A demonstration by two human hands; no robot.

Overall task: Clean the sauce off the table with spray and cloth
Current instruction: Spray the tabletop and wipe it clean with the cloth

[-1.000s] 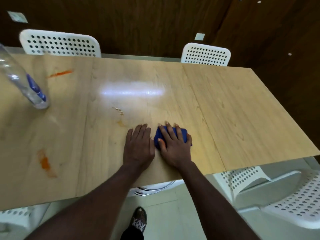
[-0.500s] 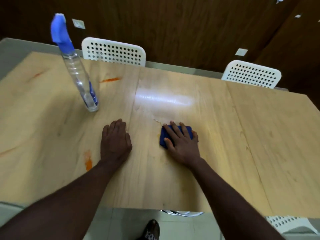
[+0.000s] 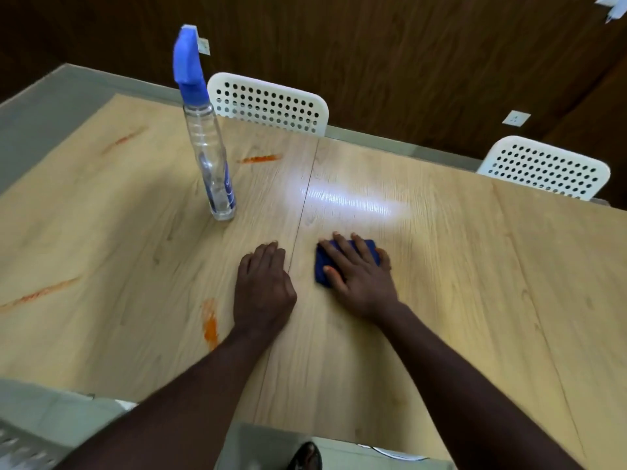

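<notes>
My right hand (image 3: 359,279) lies flat on a folded dark blue cloth (image 3: 322,266), pressing it onto the wooden table (image 3: 475,283). My left hand (image 3: 263,283) rests palm-down on the table just left of the cloth, holding nothing. A clear spray bottle (image 3: 207,147) with a blue trigger head stands upright behind my left hand. Orange sauce smears remain: one (image 3: 210,325) by my left wrist, a long streak (image 3: 40,293) at the far left, one (image 3: 259,159) right of the bottle, and a faint one (image 3: 124,140) at the back left.
Two white perforated chairs (image 3: 271,103) (image 3: 546,167) stand at the table's far edge against a dark wood wall. The table's near edge runs just below my forearms, with grey floor and my shoe (image 3: 305,457) beneath. A light glare (image 3: 349,198) marks the table's middle.
The view has swung left, bringing the bottle and left smears into sight. My left hand slid left, away from the cloth. My right hand stays pressed on the cloth.
</notes>
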